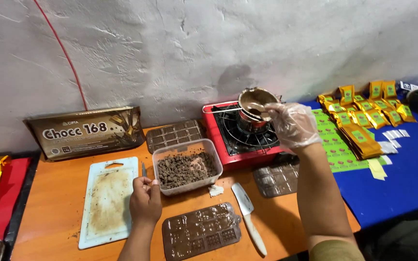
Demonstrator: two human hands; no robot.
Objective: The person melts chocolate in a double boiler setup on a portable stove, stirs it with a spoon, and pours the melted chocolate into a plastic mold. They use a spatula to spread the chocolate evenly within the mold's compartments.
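Orange wood makes up the worktop (59, 193), which stands against a rough white wall. The right hand (292, 124), in a thin clear glove, is raised over a small metal pot (256, 100) that sits on a red portable gas stove (240, 133). Its fingers are closed around the handle of a spoon (257, 108) whose bowl dips into the pot. The left hand (145, 198) is bare and rests on the worktop, loosely curled, its fingertips touching the near-left corner of a clear plastic tub (187, 166); whether it grips anything there cannot be told. The tub holds chopped brown chocolate pieces and stands just left of the stove.

Left of that hand lies a white cutting board (107, 200), smeared brown. In front of the tub lies a brown chocolate mould (201, 231), and beside it a white-handled knife (247, 215) lies with its blade toward the tub. Two more moulds lie near the stove, one behind the tub (175, 135) and one in front of the stove (276, 179). A large brown chocolate package (85, 131) leans against the wall. To the right, on a blue surface (388, 188), lie gold sachets (368, 113) and green label sheets (337, 147).
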